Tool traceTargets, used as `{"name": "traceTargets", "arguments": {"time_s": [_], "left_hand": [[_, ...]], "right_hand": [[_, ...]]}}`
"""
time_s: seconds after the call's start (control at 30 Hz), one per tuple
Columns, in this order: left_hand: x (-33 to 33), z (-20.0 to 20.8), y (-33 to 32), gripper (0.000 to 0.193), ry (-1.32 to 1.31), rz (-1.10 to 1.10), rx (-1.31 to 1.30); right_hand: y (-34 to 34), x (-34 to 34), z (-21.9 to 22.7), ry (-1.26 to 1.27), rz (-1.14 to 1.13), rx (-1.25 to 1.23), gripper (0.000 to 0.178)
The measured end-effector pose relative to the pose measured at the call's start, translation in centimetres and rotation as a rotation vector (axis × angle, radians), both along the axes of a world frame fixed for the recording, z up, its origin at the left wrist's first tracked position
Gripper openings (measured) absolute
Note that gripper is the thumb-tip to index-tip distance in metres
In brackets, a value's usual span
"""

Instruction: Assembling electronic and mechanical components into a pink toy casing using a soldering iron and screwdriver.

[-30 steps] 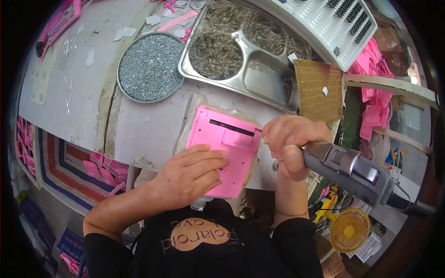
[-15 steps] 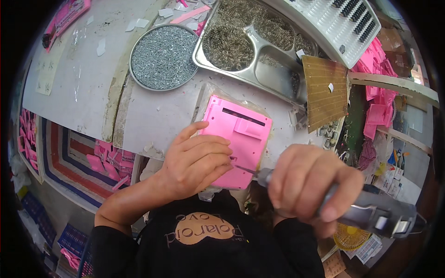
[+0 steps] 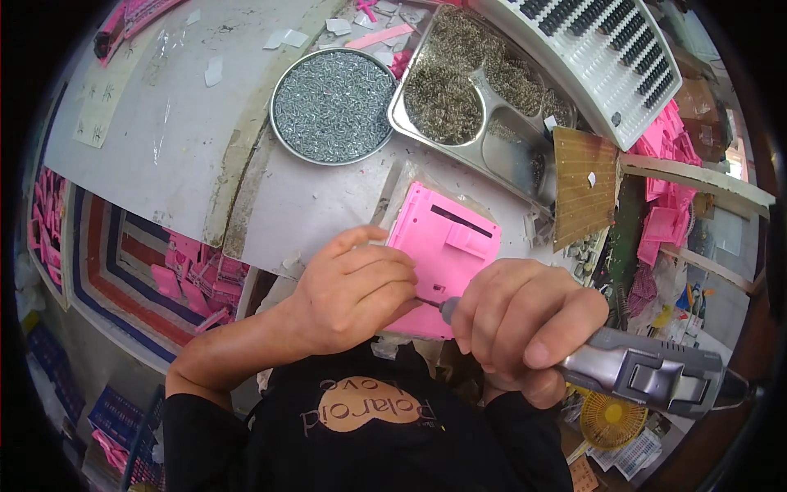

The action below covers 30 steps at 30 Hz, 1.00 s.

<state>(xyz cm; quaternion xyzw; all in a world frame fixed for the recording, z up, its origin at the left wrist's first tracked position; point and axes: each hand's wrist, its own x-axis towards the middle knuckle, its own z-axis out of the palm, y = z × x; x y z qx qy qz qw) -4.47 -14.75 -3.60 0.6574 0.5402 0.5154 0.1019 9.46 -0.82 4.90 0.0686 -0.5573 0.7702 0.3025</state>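
Observation:
A pink plastic panel with a long dark slot lies on a clear plastic bag at the table's near edge. Over the panel's left side, my left hand is closed, its fingers bent together and thumb hidden. Its fingertips meet the bit tip; what they pinch, if anything, cannot be made out. Wrapped round a grey electric screwdriver, my right hand holds it tilted, the thin bit pointing left just above the panel's near part.
A round metal dish of silver screws and a steel compartment tray of small springy metal parts stand beyond the panel. A white ribbed tray holds rows of black pieces. Brown cardboard stands at right; pink parts lie left.
The whole view has shifted, so the table things appear farther right. The screwdriver bit has moved to my left fingertips, and those fingers have drawn in toward the panel's near-left edge.

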Motion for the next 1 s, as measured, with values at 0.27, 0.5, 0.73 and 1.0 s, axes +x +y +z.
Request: {"name": "traceTargets", "arguments": {"time_s": [0.27, 0.5, 0.73, 1.0], "left_hand": [[-3.5, 1.1, -1.6, 0.011, -0.552, 0.166, -0.325], [-1.9, 0.2, -1.3, 0.012, -0.438, 0.068, -0.32], [1.0, -0.8, -0.4, 0.023, 0.047, 0.056, -0.093], [1.9, -1.6, -0.9, 0.019, 0.152, 0.099, -0.099]], "right_hand": [[3.1, -3.8, -2.4, 0.034, -0.291, 0.087, 0.023], [3.5, -4.6, -4.3, -0.03, -0.299, 0.034, 0.025], [2.4, -5.5, -5.2, -0.172, -0.394, 0.224, 0.019], [2.3, -4.2, -3.2, -0.108, -0.266, 0.086, 0.019]]}}
